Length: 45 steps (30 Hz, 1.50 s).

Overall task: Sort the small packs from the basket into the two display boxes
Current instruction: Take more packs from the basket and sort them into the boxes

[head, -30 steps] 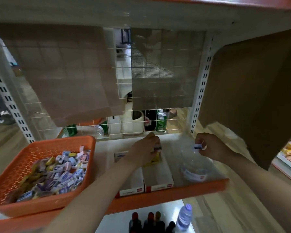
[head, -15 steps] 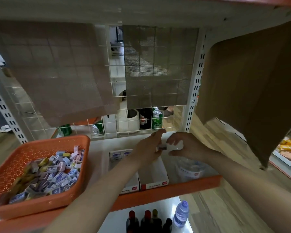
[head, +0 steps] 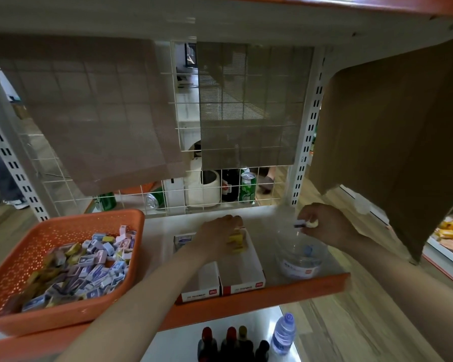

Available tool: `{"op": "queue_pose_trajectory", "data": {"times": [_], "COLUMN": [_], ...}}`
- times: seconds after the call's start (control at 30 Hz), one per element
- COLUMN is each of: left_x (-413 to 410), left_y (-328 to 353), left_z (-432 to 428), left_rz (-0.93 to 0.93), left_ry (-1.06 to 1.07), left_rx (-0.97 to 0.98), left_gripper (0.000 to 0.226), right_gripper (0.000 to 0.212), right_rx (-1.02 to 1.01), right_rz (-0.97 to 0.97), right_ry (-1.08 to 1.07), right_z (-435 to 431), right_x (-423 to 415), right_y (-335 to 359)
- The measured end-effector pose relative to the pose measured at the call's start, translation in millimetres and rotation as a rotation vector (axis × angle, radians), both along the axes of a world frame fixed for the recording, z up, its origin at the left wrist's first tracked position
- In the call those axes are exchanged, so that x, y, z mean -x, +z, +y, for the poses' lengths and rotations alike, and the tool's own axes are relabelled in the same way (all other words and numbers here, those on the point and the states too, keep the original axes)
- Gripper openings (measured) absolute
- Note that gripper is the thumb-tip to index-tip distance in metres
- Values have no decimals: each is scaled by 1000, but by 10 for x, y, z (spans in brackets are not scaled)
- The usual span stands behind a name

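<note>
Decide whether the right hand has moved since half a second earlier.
Yes. The right hand has drawn rightward, away from the left hand, to the far rim of the clear tub, pinching a small pack.

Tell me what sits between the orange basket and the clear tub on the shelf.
In the head view, the two display boxes stand side by side there, with the left hand over their far ends.

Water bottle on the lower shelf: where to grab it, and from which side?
Round the body of the water bottle, just below the cap, probably coming from the right. It stands upright with that side open, while the dark bottles crowd its left.
</note>
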State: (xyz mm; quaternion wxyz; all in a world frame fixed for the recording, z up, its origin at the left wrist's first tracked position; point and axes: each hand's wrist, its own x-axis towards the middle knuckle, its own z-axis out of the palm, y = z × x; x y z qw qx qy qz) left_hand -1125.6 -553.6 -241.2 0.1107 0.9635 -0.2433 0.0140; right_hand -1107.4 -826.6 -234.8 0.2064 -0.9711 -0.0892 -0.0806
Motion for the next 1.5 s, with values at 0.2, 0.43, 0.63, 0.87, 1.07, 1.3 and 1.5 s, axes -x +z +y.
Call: {"op": "queue_pose_trajectory", "data": {"times": [0.2,0.43,0.63,0.87,1.07,1.3,1.5], "left_x": [13,42,153,382,558,600,618], "left_y": [-45,18,103,89,-153,-435,-475], "left_z": [145,449,1127,2216,2847,3140,3160], "left_rz": [-25,-77,-214,-160,7,51,-23], "left_ry": [5,71,182,377,546,506,452], "left_rx": [-18,-6,38,-22,-126,-138,-73], "left_gripper": [39,36,32,31,28,40,23], "right_gripper": [23,21,18,19,24,36,29], "right_rx": [96,30,-25,-74,104,281,349], "right_rz": [114,-17,-57,4,91,265,413], "right_ry": [-41,54,262,508,696,683,647], "right_z": [14,526,1474,2816,3725,4192,4353], "right_x": [-11,-63,-53,-20,50,87,57], "right_y": [-42,40,-38,-118,-279,-564,-643]}}
